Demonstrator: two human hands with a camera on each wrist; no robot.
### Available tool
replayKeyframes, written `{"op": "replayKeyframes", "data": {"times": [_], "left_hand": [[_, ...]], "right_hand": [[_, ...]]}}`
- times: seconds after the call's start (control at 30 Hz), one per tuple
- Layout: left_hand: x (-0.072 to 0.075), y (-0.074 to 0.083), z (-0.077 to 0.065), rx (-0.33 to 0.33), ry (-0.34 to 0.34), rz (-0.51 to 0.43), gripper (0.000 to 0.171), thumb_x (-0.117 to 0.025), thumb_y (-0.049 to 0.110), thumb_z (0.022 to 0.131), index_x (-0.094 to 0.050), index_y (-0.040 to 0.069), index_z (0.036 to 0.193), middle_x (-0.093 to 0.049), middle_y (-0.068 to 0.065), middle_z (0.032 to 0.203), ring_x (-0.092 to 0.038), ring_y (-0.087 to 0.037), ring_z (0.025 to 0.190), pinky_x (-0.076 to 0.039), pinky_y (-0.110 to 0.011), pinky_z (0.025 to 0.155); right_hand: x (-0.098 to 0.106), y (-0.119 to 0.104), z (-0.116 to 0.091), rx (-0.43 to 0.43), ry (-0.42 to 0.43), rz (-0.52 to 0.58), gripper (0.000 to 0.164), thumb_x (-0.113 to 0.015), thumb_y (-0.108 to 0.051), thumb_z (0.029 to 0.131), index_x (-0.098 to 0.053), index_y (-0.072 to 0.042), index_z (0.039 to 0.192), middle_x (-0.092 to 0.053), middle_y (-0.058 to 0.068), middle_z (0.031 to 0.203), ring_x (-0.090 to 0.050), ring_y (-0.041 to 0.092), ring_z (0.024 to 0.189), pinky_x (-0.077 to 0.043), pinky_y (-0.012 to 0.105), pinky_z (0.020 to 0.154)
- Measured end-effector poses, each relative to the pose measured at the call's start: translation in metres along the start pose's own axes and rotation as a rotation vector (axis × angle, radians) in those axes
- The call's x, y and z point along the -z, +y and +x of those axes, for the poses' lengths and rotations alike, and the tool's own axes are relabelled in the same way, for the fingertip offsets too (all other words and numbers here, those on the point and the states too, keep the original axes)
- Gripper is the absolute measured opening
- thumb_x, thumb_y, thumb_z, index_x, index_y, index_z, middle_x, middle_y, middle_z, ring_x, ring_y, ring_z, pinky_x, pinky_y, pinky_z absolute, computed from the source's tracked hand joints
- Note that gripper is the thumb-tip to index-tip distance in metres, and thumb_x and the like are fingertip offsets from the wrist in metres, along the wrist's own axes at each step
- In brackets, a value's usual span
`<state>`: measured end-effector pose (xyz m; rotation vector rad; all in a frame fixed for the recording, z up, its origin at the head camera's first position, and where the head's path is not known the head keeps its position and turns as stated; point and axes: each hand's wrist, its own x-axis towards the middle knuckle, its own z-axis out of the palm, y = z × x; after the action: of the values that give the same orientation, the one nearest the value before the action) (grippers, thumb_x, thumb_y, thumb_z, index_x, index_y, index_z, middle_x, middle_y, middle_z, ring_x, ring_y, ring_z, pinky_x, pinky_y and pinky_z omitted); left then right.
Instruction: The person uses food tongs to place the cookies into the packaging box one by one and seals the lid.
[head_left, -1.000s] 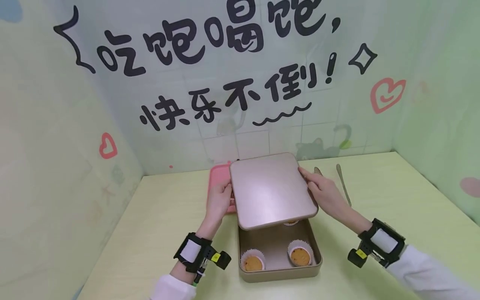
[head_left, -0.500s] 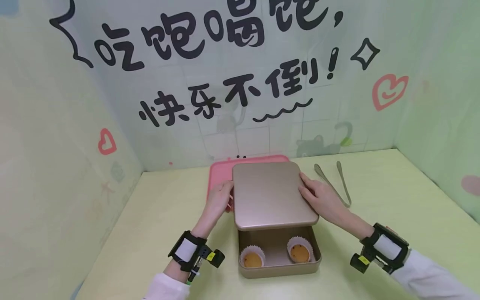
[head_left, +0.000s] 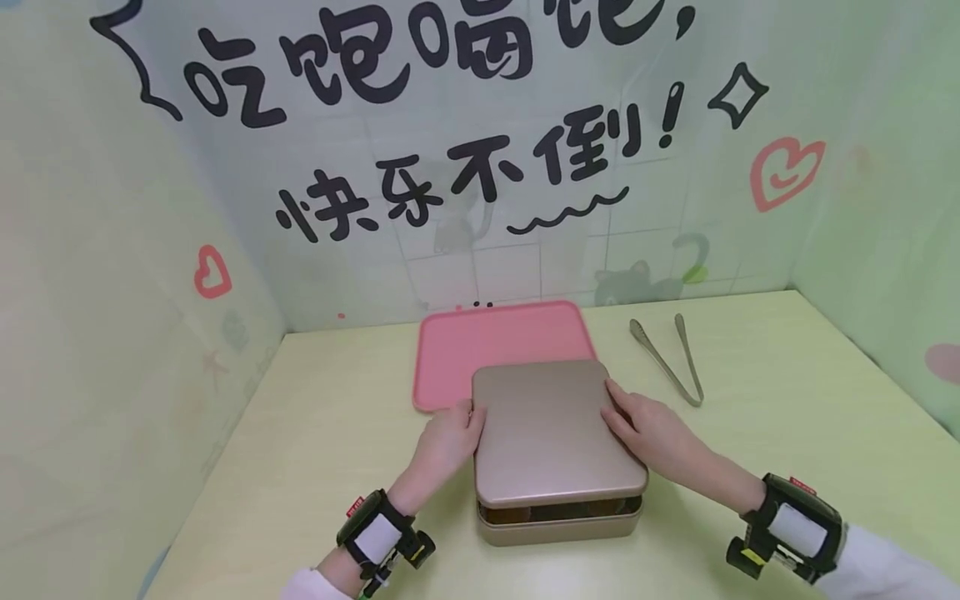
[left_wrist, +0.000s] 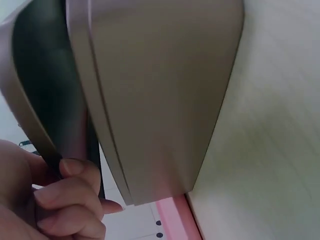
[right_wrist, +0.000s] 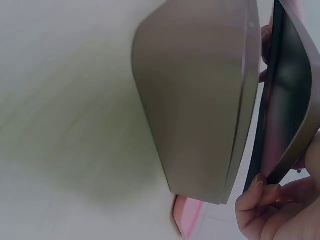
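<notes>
A square champagne-coloured metal lid point(head_left: 555, 433) hangs just above a matching baking tin point(head_left: 558, 532) on the table. My left hand point(head_left: 444, 442) grips the lid's left edge, with fingertips curled under the rim in the left wrist view. On the opposite edge my right hand point(head_left: 660, 433) holds the lid, fingers bent at its rim in the right wrist view. A gap shows between the lid and the tin wall point(left_wrist: 160, 110) in both wrist views. Through the narrow front slit, the tin's contents are mostly hidden, with only brownish patches visible.
Behind the lid lies a pink tray point(head_left: 510, 333) near the back wall. Metal tongs point(head_left: 671, 367) lie spread on the table to the right of it. Printed fabric walls stand at the back and both sides.
Both hands have brought the lid down and nearer, over the tin. The two small cakes in paper cups, visible earlier, are now covered. More of the pink tray shows.
</notes>
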<state>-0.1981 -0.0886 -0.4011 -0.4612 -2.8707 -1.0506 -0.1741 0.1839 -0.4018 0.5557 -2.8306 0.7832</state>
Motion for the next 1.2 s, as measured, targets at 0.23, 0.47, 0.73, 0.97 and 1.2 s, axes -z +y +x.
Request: {"op": "replayKeyframes", "data": {"times": [0.23, 0.47, 0.73, 0.97, 1.2], "left_hand": [[-0.004, 0.001, -0.011, 0.003, -0.042, 0.098, 0.029, -0.039, 0.019, 0.097, -0.053, 0.004, 0.077, -0.04, -0.001, 0.052, -0.04, -0.013, 0.043, -0.032, -0.028, 0.038], [-0.005, -0.002, -0.015, 0.011, -0.062, 0.093, 0.027, -0.041, 0.018, 0.096, -0.053, 0.003, 0.075, -0.04, -0.001, 0.052, -0.038, -0.012, 0.043, -0.031, -0.027, 0.038], [-0.009, -0.006, -0.013, 0.016, -0.077, 0.084, 0.026, -0.043, 0.017, 0.096, -0.052, 0.003, 0.076, -0.039, 0.001, 0.052, -0.037, -0.01, 0.042, -0.03, -0.025, 0.038], [-0.01, -0.006, -0.01, -0.005, -0.058, 0.104, 0.026, -0.045, 0.016, 0.095, -0.051, 0.002, 0.073, -0.039, -0.001, 0.053, -0.038, -0.011, 0.043, -0.031, -0.025, 0.038], [-0.013, -0.008, -0.01, 0.014, -0.042, 0.148, 0.026, -0.047, 0.018, 0.094, -0.051, -0.001, 0.076, -0.041, -0.003, 0.055, -0.041, -0.013, 0.045, -0.033, -0.027, 0.038]], "right_hand": [[-0.005, -0.005, -0.012, 0.028, -0.033, -0.044, 0.047, -0.052, -0.016, 0.092, -0.039, 0.016, 0.125, -0.054, 0.028, 0.11, -0.055, 0.035, 0.099, -0.043, 0.044, 0.079], [-0.008, -0.005, -0.014, 0.045, -0.04, -0.064, 0.049, -0.052, -0.017, 0.092, -0.039, 0.017, 0.125, -0.057, 0.026, 0.105, -0.057, 0.034, 0.095, -0.044, 0.044, 0.076], [-0.013, -0.002, -0.013, 0.057, -0.044, -0.089, 0.049, -0.052, -0.018, 0.093, -0.038, 0.016, 0.125, -0.058, 0.025, 0.1, -0.058, 0.034, 0.09, -0.045, 0.043, 0.073], [-0.017, 0.001, -0.013, 0.042, -0.03, -0.119, 0.051, -0.053, -0.017, 0.092, -0.037, 0.016, 0.127, -0.058, 0.025, 0.099, -0.059, 0.033, 0.088, -0.046, 0.043, 0.072], [-0.021, 0.002, -0.014, 0.028, -0.017, -0.153, 0.051, -0.053, -0.018, 0.092, -0.036, 0.015, 0.128, -0.058, 0.024, 0.097, -0.06, 0.033, 0.084, -0.047, 0.043, 0.069]]}}
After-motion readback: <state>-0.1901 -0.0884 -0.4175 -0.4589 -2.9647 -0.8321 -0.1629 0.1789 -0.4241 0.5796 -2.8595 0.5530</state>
